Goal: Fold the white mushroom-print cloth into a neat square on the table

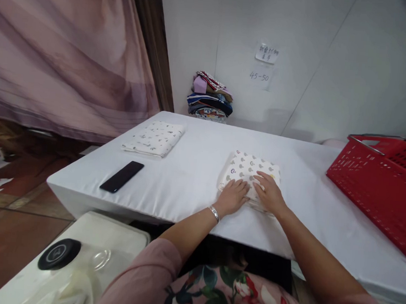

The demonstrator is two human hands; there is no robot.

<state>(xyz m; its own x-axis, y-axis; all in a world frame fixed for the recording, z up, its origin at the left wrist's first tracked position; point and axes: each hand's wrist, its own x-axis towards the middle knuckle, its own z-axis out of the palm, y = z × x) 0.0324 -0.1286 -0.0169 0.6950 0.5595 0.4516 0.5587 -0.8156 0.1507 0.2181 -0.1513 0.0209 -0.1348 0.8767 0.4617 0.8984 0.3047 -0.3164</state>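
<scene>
A folded white cloth (244, 167) with a grey tree-like print lies on the white-covered table in front of me. My left hand (232, 196) rests flat on its near left part, fingers stretched out. On the near right part lies my right hand (268, 192), its fingers spread over the fabric. Both palms press down from above, and neither hand grips the cloth. Farther left is a second folded white cloth (155, 139) with small dark prints, apart from both hands.
A black phone (122, 176) lies near the left front of the table (194, 170). At the right edge stands a red plastic basket (378, 194). Behind the table is a stack of folded fabrics (210, 98). A white surface with a black round object (59, 254) is at lower left.
</scene>
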